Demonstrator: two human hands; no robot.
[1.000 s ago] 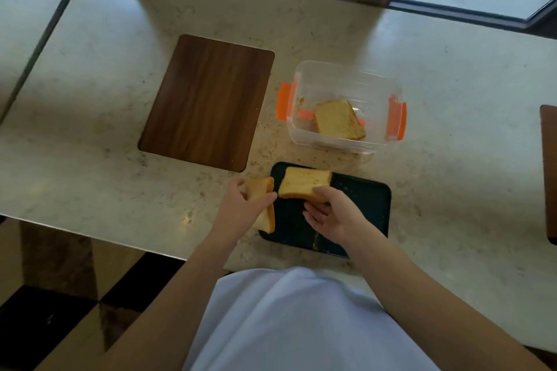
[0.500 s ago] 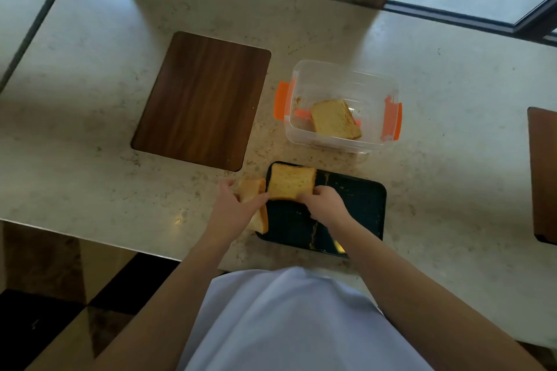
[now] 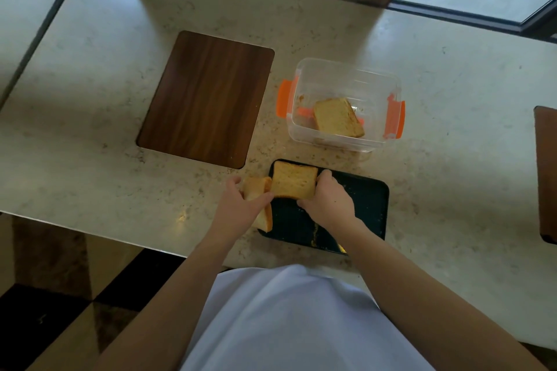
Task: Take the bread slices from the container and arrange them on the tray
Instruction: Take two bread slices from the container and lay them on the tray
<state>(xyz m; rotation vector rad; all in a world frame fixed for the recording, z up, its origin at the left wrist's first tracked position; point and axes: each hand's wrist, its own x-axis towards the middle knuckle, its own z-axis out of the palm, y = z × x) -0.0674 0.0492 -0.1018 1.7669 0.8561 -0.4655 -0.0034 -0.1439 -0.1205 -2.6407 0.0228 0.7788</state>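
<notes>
A black tray (image 3: pixel 367 208) lies near the table's front edge. One bread slice (image 3: pixel 294 180) rests flat on its far left corner, and my right hand (image 3: pixel 328 203) grips that slice's right edge. My left hand (image 3: pixel 241 209) holds a second bread slice (image 3: pixel 258 187) upright on its edge at the tray's left rim. Behind the tray stands a clear container (image 3: pixel 343 75) with orange clips, and one more slice (image 3: pixel 338 117) lies inside it.
A dark wooden board (image 3: pixel 208 98) is set into the stone table to the left of the container. Another wooden panel (image 3: pixel 547 172) shows at the right edge. The table's front edge runs just below the tray, with my white shirt under it.
My right hand has carried its slice left and down onto the tray's far left corner. The left hand with its upright slice has hardly moved.
</notes>
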